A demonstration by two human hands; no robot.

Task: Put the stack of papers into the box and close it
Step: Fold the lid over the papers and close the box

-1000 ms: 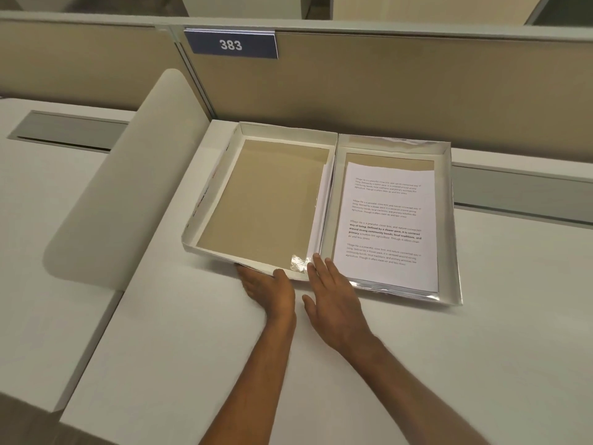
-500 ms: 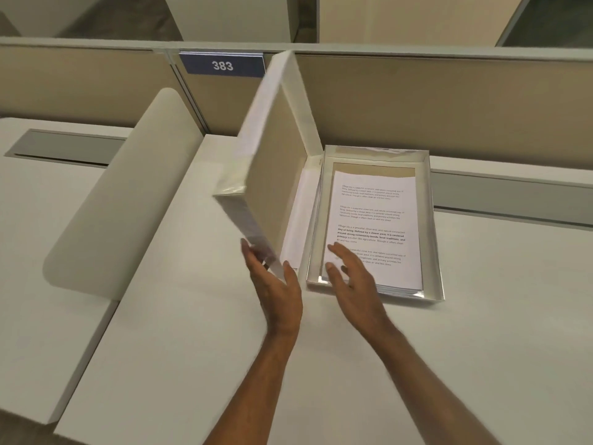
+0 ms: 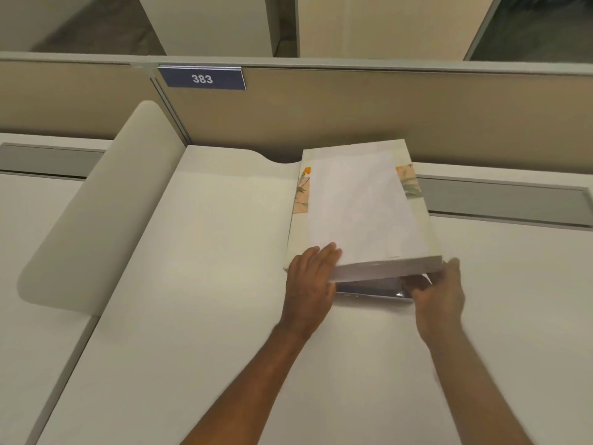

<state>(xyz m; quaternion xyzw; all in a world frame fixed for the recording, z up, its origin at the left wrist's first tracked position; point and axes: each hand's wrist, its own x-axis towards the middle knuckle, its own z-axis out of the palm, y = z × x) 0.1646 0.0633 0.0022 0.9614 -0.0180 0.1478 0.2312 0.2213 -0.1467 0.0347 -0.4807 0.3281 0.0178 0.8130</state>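
The white box lid (image 3: pixel 362 207), with flower prints along both sides, lies folded over the box base (image 3: pixel 369 289) and stands slightly raised at its near edge. A dark gap shows between lid and base there. My left hand (image 3: pixel 309 277) rests on the lid's near-left corner, fingers on top. My right hand (image 3: pixel 439 292) grips the near-right corner, fingers at the gap under the lid's edge. The stack of papers is hidden inside the box.
The box sits on a white desk (image 3: pixel 208 284) against a beige partition (image 3: pixel 353 114) bearing a blue 383 sign (image 3: pixel 202 78). A rounded white divider panel (image 3: pixel 96 213) stands to the left. A grey cable tray (image 3: pixel 500 200) runs behind on the right.
The lid swung from flat open on the left, through upright, down over the base and papers. My left hand followed it across; my right hand moved from the papers to the near-right corner.
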